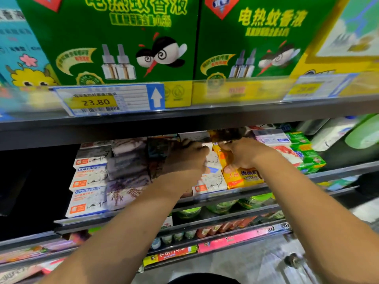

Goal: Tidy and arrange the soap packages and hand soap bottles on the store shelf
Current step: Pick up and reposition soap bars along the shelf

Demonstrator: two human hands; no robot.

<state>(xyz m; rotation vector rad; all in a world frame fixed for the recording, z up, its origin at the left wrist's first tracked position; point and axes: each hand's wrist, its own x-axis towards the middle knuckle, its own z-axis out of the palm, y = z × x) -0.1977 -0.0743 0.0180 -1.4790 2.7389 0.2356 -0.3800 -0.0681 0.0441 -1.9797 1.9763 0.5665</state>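
Right grip (pixel 242 154), fingers curled and thumb pressed flat, pinched the upper part of a yellow sulphur soap packet (pixel 244 178). Left grip (pixel 184 160) was curled over the top of a white goat soap box (pixel 211 181) just beside it. Both items stood mid-row on the soap shelf (pixel 235 193), touching, with their printed faces outward. Holding from above probably let each hand square its column against its neighbour while keeping the labels readable.

The same shelf carried, to the left, blue-lettered Goat Soap stacks (pixel 88 193) three high, with lavender-printed boxes (pixel 127 181) between them and the left forearm. To the right, green packets (pixel 305 154) lay tilted and less orderly, likely the next to need straightening.

On the shelf below stood pale green bottles (pixel 221 207), possibly the hand soap; blur hid their labels. Overhead, large green cartons (pixel 114 37) filled the upper shelf behind a price tag (pixel 96 102) reading 23.80.
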